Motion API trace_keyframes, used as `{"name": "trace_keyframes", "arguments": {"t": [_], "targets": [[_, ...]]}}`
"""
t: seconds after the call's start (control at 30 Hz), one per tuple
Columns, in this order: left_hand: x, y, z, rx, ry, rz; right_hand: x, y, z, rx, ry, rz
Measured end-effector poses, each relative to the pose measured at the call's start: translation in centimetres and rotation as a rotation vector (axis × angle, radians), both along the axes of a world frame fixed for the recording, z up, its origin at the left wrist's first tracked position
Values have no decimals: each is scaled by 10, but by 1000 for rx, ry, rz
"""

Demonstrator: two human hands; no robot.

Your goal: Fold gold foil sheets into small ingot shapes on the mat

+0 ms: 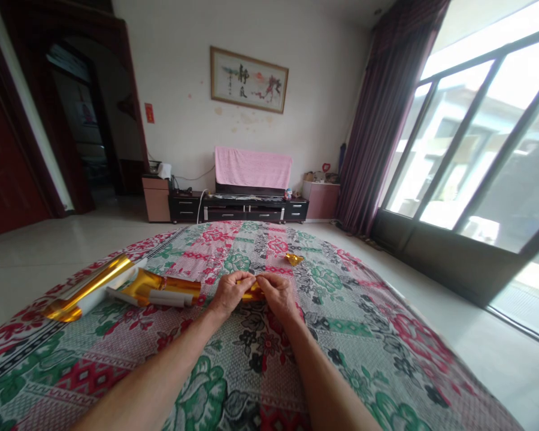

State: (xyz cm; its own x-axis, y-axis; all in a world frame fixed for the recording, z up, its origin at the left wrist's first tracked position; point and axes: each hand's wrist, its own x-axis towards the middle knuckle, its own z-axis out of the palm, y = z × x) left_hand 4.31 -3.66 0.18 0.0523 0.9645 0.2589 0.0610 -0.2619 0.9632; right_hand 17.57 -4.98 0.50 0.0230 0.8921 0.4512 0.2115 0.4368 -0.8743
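Both hands (229,293) (276,293), nearly closed, pinch gold foil (253,293) well inside the cloth's right edge (444,344).

Lower frame: a red-and-green floral cloth (265,365). On it, rolled shiny gold sheets (102,282) lie centre left, a small folded gold piece (294,259) right of centre. Between the bare left hand (230,292) and right hand (277,291), mid-frame, seemingly a gold strip (253,293).

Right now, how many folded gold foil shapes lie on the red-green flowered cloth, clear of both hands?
1: the small folded gold foil shape lies beyond and slightly right of the bare right hand. Any under the rolled gold foil sheets at left would be hidden.
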Motion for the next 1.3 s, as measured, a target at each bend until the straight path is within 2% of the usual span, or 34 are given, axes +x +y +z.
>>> {"name": "trace_keyframes", "arguments": {"t": [0.2,0.4,0.57,1.0,1.3], "targets": [[0,0,-2,-22,-31,-40,-1,-3,1,5,45,-7],[3,-1,0,-65,-151,-169,-2,0,-1,103,-25,-157],[7,-6,4,-21,-145,-151,-3,5,-5,168,-66,-233],[7,-13,15,-83,-179,-170,-5,7,-4,262,-168,-334],[6,-14,14,-111,-228,-178,-5,9,-6,286,-177,-315]]}}
